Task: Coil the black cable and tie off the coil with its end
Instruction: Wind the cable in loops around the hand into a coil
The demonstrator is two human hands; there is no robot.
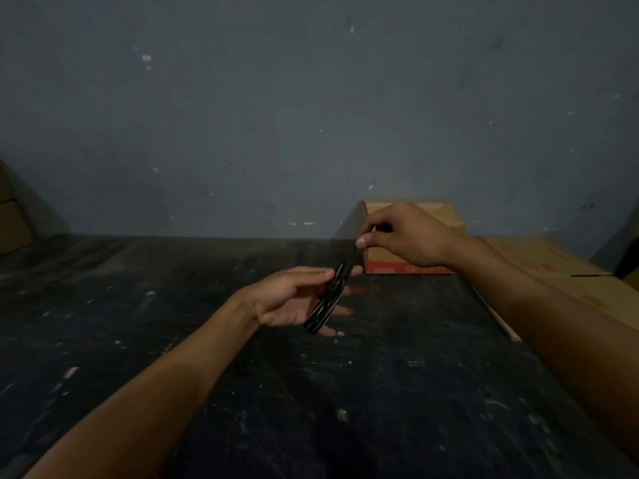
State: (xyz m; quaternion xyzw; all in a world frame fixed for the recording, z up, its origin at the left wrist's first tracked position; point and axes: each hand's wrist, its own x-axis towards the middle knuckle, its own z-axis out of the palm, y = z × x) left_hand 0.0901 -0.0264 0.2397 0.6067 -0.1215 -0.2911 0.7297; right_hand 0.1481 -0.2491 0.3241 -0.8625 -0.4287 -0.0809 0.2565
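The black cable (326, 302) is gathered into a narrow flat coil, held above the dark table in front of me. My left hand (294, 299) grips the coil, thumb on its near side and fingers behind it. From the coil's top a short black end runs up to my right hand (401, 236), which pinches it between thumb and fingertips, above and to the right of the coil. The scene is dim and the coil's loops are hard to tell apart.
The dark, scuffed table (242, 375) runs to a grey wall (311, 115). A cardboard box (422, 212) stands at the back right behind my right hand. Flattened cardboard (570, 271) lies along the right edge. Another box (10, 216) sits at far left.
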